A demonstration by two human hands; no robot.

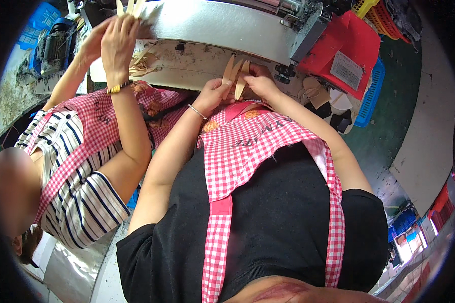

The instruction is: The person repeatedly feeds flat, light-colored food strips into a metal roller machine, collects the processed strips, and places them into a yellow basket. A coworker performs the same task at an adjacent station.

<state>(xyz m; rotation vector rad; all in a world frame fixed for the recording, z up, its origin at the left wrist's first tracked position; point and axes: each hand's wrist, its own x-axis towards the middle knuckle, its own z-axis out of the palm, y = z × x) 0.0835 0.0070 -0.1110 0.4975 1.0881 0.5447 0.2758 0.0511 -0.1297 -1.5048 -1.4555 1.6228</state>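
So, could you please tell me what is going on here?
The person's left hand and right hand hold thin pale strips in front of the body. To the left, a co-worker's raised hand has similar strips. More loose strips lie on the pale work surface; a red tray sits right.

From here, I can't read the white label [346, 70]. The left hand's fingers [221, 90] hide bits of the pale strips [230, 69]. The red bin [316, 58] covers some of the blue basket [373, 96].
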